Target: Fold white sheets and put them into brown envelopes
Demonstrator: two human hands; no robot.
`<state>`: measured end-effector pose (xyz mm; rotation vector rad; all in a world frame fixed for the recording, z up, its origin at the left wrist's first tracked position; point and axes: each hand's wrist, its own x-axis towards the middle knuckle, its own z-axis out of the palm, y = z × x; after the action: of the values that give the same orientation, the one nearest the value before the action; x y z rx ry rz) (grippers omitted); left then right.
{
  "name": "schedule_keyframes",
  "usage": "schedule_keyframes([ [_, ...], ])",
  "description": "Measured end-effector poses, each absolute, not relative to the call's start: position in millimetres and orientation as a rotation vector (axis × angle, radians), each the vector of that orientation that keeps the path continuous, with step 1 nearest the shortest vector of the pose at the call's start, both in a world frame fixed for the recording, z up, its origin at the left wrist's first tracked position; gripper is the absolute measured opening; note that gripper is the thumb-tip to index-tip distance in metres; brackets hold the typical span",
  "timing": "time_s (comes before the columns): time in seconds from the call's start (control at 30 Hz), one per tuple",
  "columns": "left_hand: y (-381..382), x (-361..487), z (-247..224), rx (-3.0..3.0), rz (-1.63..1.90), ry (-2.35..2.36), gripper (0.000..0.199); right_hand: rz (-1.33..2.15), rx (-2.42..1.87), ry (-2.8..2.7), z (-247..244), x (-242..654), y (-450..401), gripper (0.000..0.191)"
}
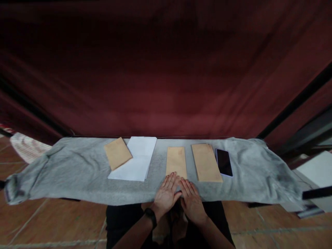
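A single brown envelope point(176, 160) lies upright in front of me on the grey cloth. My left hand point(166, 193) rests flat at its near end, fingers stretched out, with a dark band on the wrist. Beside it my right hand point(191, 200) also lies flat, its fingertips at the envelope's near right corner. Neither hand grips anything. Right of them sits a stack of brown envelopes point(206, 163). On the left are folded white paper sheets point(140, 155), partly covered by a smaller brown envelope or pile point(118, 153).
A phone point(224, 162) with a dark screen lies right of the envelope stack. The grey cloth point(77, 173) covers a narrow table, with a dark red panel point(166, 86) standing behind it. Tiled floor point(64, 221) shows below; white boxes point(316, 173) stand at the right.
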<state>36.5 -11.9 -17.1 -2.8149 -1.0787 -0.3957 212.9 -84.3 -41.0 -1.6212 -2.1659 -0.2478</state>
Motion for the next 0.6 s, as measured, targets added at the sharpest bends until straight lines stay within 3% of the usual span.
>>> schedule_keyframes([
  [0.33,-14.3,35.5,-3.8,-2.845,-0.352,-1.063,0.071,-0.312,-1.608,-2.145,-43.9,221.8,-87.8,0.076],
  [0.6,-14.2,36.4,-7.0,-2.867,-0.343,-1.082,0.082,-0.338,-1.623,-2.143,-42.4,221.4,-88.2,0.075],
])
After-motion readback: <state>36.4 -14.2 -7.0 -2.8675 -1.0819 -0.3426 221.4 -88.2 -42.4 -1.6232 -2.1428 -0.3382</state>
